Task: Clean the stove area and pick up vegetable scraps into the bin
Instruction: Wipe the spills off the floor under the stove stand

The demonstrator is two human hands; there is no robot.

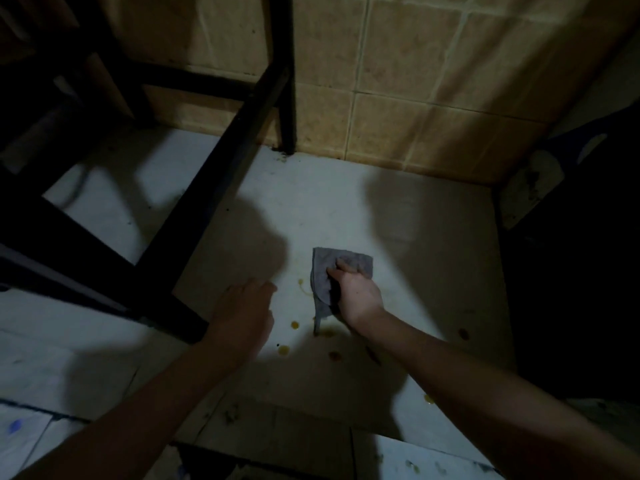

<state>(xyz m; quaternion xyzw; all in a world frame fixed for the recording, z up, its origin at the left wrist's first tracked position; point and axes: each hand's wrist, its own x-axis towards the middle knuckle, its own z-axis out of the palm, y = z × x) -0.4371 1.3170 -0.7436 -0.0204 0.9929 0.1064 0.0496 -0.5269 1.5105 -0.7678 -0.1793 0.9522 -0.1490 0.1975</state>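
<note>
Hands apart: my right hand [358, 294] grips the grey cloth [323, 287] on the white tabletop [329, 209], my left hand [244, 313] hovers slack, and orange drips [295, 325] lie at seven o'clock from the cloth, between both.

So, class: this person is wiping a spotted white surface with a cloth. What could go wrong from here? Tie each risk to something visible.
1. The grey cloth, gripped by the right hand, may smear the orange spots rather than lift them.
2. The dim light may hide the stray spot nearer the camera.
3. The left hand is close to the black frame and could knock it.
</note>
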